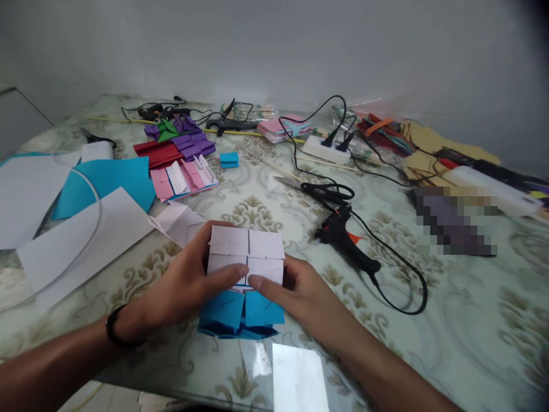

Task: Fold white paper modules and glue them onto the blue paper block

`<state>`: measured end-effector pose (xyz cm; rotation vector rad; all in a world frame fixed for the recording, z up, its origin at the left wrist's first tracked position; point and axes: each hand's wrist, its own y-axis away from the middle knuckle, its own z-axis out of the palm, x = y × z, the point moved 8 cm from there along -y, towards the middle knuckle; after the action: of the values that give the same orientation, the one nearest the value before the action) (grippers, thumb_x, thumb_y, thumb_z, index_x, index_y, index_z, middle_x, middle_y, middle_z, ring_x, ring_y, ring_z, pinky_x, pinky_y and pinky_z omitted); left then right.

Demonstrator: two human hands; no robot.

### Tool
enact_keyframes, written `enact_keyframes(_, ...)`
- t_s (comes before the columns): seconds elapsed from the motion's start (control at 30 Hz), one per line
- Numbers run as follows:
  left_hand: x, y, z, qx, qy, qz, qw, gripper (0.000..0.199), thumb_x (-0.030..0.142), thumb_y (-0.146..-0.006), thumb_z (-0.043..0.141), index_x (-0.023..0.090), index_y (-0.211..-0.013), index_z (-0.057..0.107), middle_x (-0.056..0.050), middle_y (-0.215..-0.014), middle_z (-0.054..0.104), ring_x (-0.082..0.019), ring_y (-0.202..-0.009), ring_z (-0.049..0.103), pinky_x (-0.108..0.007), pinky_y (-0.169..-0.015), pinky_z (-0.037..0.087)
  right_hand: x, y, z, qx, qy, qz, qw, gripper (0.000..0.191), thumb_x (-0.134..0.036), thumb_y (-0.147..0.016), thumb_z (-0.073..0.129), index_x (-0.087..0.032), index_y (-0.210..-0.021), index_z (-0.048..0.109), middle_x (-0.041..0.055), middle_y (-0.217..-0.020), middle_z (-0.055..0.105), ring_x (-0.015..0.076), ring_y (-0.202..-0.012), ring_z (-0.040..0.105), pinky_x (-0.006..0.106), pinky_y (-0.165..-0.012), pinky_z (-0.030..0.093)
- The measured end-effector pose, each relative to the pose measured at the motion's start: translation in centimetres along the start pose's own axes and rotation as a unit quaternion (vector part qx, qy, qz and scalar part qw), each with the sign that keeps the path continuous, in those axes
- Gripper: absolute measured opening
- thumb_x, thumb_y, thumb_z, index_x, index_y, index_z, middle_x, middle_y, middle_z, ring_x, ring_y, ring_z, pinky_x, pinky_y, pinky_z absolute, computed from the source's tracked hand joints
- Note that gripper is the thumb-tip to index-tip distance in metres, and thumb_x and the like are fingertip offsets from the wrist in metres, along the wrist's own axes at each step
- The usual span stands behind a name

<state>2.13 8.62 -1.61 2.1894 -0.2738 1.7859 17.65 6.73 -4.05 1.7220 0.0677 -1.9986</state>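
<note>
Between my two hands is a folded paper piece [262,309], white panels on its far part and blue ones on its near part. My left hand [184,280] grips its left side, thumb lying across the white panels. From the right, my right hand [309,292] holds it too, with the thumb tip close to the left thumb. The other fingers are partly hidden behind and under the paper. A folded white paper [175,220] lies just beyond my left hand. Near the table's front edge is a small white sheet [299,375].
Blue paper [107,180] and white sheets [86,240] spread over the left side. Pink, red [158,153] and purple folded papers sit at the back. To the right are scissors [326,191], a corded glue gun [347,240], a white power strip [326,150] and a pixelated dark object [450,223].
</note>
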Motion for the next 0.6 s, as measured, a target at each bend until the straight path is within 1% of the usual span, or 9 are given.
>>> enact_keyframes(0.07, 0.1, 0.0, 0.3, -0.007, 0.009, -0.004, 1.000, 0.046, 0.039, -0.089, 0.079, 0.024, -0.125, 0.054, -0.004, -0.105, 0.071, -0.024, -0.096, 0.068, -0.030, -0.071, 0.055, 0.2, 0.0, -0.1, 0.000, 0.008, 0.010, 1.000, 0.032, -0.040, -0.087, 0.079, -0.021, -0.111, 0.075, 0.0064, -0.105, 0.081, 0.0255, -0.098, 0.074, 0.038, -0.086, 0.056)
enact_keyframes(0.17, 0.2, 0.0, 0.2, 0.004, 0.002, -0.005, 1.000, 0.047, 0.037, -0.086, 0.080, 0.024, -0.124, 0.055, -0.003, -0.105, 0.070, -0.024, -0.096, 0.067, -0.029, -0.069, 0.053, -0.1, 0.1, -0.3, -0.002, 0.019, 0.006, 1.000, 0.024, -0.038, -0.088, 0.074, -0.021, -0.104, 0.076, 0.0050, -0.096, 0.081, 0.0231, -0.086, 0.072, 0.036, -0.078, 0.054)
enact_keyframes(0.27, 0.6, -0.1, -0.2, 0.021, -0.012, -0.001, 1.000, 0.045, 0.035, -0.085, 0.080, 0.023, -0.121, 0.057, -0.003, -0.102, 0.070, -0.023, -0.092, 0.067, -0.028, -0.068, 0.053, -0.7, 0.1, -0.4, -0.009, 0.027, -0.018, 0.999, 0.018, -0.034, -0.090, 0.068, -0.021, -0.098, 0.077, 0.0037, -0.092, 0.080, 0.0213, -0.084, 0.071, 0.034, -0.078, 0.052)
enact_keyframes(0.37, 0.7, -0.1, -0.7, 0.046, -0.031, -0.002, 0.998, 0.043, 0.035, -0.086, 0.079, 0.022, -0.121, 0.058, -0.003, -0.101, 0.070, -0.022, -0.091, 0.067, -0.028, -0.069, 0.054, -1.0, 0.1, -0.5, -0.008, -0.001, -0.028, 1.000, 0.020, -0.033, -0.091, 0.067, -0.022, -0.106, 0.074, 0.0028, -0.095, 0.079, 0.0201, -0.086, 0.071, 0.033, -0.079, 0.052)
enact_keyframes(0.47, 0.8, 0.0, -0.8, 0.052, -0.029, -0.001, 0.998, 0.042, 0.035, -0.085, 0.078, 0.021, -0.120, 0.058, -0.004, -0.101, 0.071, -0.023, -0.090, 0.067, -0.030, -0.071, 0.055, -0.7, 0.1, -0.3, -0.010, -0.036, -0.015, 0.999, 0.032, -0.033, -0.086, 0.075, -0.023, -0.116, 0.069, 0.0026, -0.102, 0.079, 0.0203, -0.090, 0.072, 0.034, -0.084, 0.054)
enact_keyframes(0.53, 0.6, 0.0, -0.6, 0.043, -0.022, 0.000, 0.999, 0.041, 0.034, -0.086, 0.077, 0.021, -0.120, 0.058, -0.004, -0.100, 0.071, -0.023, -0.089, 0.067, -0.029, -0.070, 0.055, -0.4, 0.0, -0.2, -0.010, -0.028, -0.002, 1.000, 0.034, -0.033, -0.082, 0.079, -0.022, -0.113, 0.069, 0.0027, -0.101, 0.078, 0.0203, -0.089, 0.071, 0.034, -0.085, 0.054)
enact_keyframes(0.6, 0.5, 0.0, -0.5, 0.036, -0.026, 0.004, 0.999, 0.040, 0.034, -0.087, 0.077, 0.023, -0.121, 0.058, -0.003, -0.100, 0.071, -0.022, -0.088, 0.067, -0.028, -0.069, 0.055, -0.3, -0.1, -0.3, -0.005, -0.003, 0.004, 1.000, 0.026, -0.034, -0.084, 0.076, -0.021, -0.105, 0.071, 0.0020, -0.092, 0.075, 0.0192, -0.082, 0.068, 0.033, -0.080, 0.053)
